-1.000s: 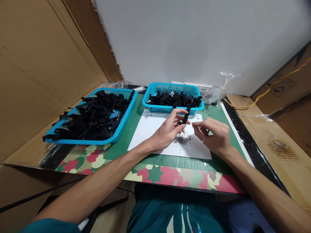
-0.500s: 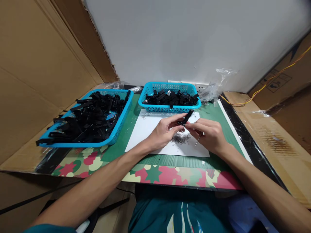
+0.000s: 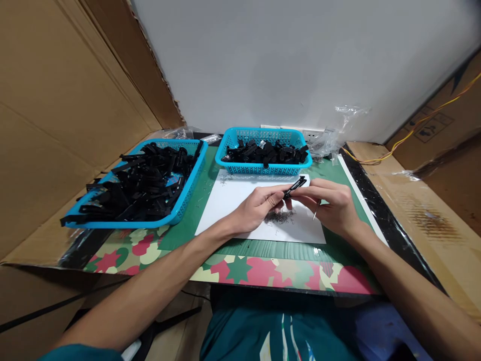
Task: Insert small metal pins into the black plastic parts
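Note:
My left hand [image 3: 257,208] is closed on a slim black plastic part [image 3: 297,185], pinched between thumb and fingers above the white sheet [image 3: 220,205]. The part tilts up to the right, and a slot or pale line shows along it. My right hand [image 3: 335,206] has its fingertips at the part's right side; whether they touch it is hard to tell. A thin metal rod [image 3: 316,211] sticks down from the curled fingers of that hand. Beneath both hands lies a heap of tiny dark metal pieces [image 3: 280,216], partly covered by them.
A large blue basket [image 3: 188,198] heaped with black parts stands at the left. A smaller blue basket [image 3: 263,169] with similar parts is at the back by the wall. Clear plastic bags [image 3: 325,145] and a yellow cable [image 3: 398,143] lie at the back right. Cardboard walls flank the table.
The black part has turned from steeply upright to a lower slant, now showing its slotted side. My right hand has shifted slightly right with the metal rod.

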A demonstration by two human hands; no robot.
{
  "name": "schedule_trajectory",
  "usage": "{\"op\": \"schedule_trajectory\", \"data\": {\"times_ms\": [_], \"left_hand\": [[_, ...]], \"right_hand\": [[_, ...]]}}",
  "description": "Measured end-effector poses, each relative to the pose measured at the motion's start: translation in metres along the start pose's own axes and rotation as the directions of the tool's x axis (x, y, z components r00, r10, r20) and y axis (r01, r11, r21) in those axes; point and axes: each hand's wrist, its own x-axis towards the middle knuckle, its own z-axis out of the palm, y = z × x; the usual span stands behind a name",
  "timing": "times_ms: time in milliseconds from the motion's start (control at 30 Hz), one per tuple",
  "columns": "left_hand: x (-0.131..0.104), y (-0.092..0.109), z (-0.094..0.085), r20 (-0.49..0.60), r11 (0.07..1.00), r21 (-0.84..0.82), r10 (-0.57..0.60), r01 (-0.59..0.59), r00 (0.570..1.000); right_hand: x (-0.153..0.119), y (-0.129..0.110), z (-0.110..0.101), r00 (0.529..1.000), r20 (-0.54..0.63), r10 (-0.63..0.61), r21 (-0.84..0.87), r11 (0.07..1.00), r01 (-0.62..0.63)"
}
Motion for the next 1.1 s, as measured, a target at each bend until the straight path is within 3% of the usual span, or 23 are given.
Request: {"op": "schedule_trajectory", "data": {"times_ms": [133,267,467,700,833,900,1000,1100], "left_hand": [[0.001,0.001,-0.001,-0.113,0.991,0.134,0.04,-0.024,0.993],[0.001,-0.002,-0.003,-0.259,0.936,0.347,0.15,-0.052,0.954],[0.003,-0.011,-0.002,-0.26,0.858,0.505,0.26,-0.098,0.93],[0.008,-0.015,-0.004,-0.365,0.842,0.528,0.11,0.108,0.924],[0.008,-0.018,-0.005,-0.352,0.854,0.508,0.088,0.111,0.932],[0.007,-0.021,-0.006,-0.342,0.852,0.515,0.103,0.095,0.934],[0.006,-0.024,-0.006,-0.309,0.827,0.559,0.143,0.058,0.94],[0.005,-0.026,-0.006,-0.287,0.809,0.587,0.168,0.035,0.943]], "right_hand": [[0.001,0.003,-0.002,0.999,0.027,0.037,-0.014,0.999,-0.036],[-0.001,0.011,0.002,0.994,0.061,0.086,-0.028,0.996,-0.084],[-0.001,0.016,0.013,0.988,0.111,0.11,-0.021,0.994,-0.108],[0.016,0.024,0.002,0.951,0.258,0.17,-0.024,0.985,-0.17],[0.031,0.027,0.001,0.962,0.218,0.166,-0.007,0.986,-0.168],[0.038,0.024,0.005,0.955,0.174,0.239,0.046,0.967,-0.25],[0.045,0.016,0.016,0.909,0.141,0.392,0.161,0.897,-0.411],[0.045,0.01,0.027,0.876,0.145,0.46,0.18,0.858,-0.481]]}}
